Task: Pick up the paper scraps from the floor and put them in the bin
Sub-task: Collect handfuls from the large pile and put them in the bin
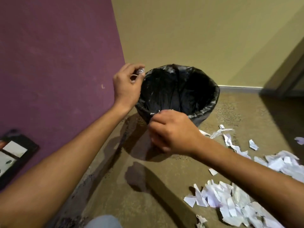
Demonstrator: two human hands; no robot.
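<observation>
A round bin [212, 102] lined with a black plastic bag stands on the floor in the corner. My left hand [127, 86] is at the bin's left rim, its fingers pinched on a small crumpled paper scrap [141, 71]. My right hand [172, 130] is at the near rim, fingers curled; bits of white paper [164, 110] show at its fingertips just over the rim. Several torn white paper scraps [233, 204] lie piled on the floor at lower right, and more paper scraps [228, 139] are strewn to the right of the bin.
A purple wall [57, 63] rises on the left and a yellow-green wall [205, 33] behind the bin. A dark framed object [14, 155] leans against the purple wall at far left. My knee [103, 222] shows at the bottom edge. The floor is brown speckled.
</observation>
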